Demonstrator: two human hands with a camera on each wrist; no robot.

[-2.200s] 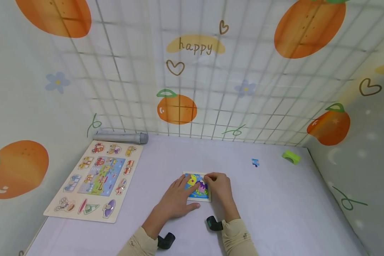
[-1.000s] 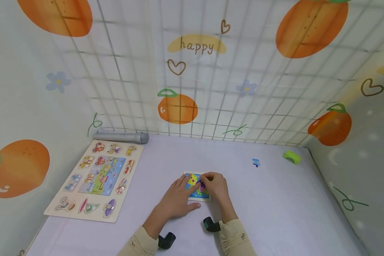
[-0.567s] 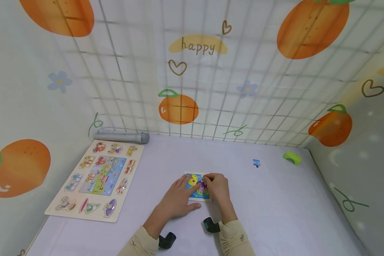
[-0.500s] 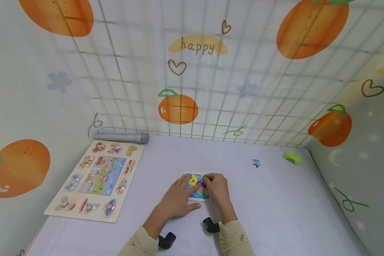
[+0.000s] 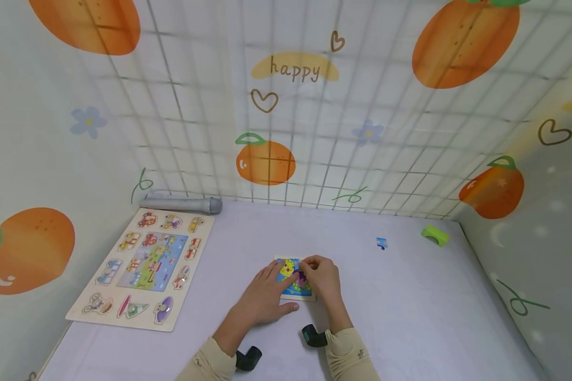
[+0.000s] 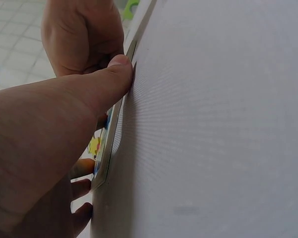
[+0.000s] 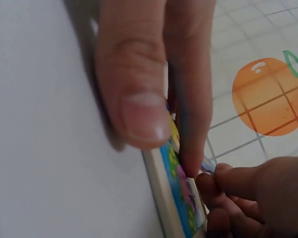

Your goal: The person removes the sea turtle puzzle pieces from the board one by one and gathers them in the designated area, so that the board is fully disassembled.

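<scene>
A small square jigsaw puzzle [image 5: 299, 298] with a pale wooden frame and a yellow, purple and blue picture lies in front of me. My left hand [image 5: 262, 299] rests over its left side, fingers straight, with the index finger reaching across the picture and the thumb out along the near edge. At the upper right of the puzzle my right hand [image 5: 326, 278] pinches a small bluish puzzle piece [image 7: 207, 163] between thumb and index finger, tilted above the picture in the right wrist view. The left thumb [image 7: 141, 119] looms large in that view. Fingers hide much of the picture.
One loose blue puzzle piece [image 5: 381, 243] lies to the right, nearer the wall. Beyond it is a green arch block [image 5: 435, 235]. At the left stands a large vehicle puzzle board [image 5: 124, 312], lying flat, with a grey microphone [image 5: 183, 205] behind it.
The right hand has shifted slightly left over the puzzle's upper right part, with small back-and-forth movements and its pinch kept. My left hand stays in place.
</scene>
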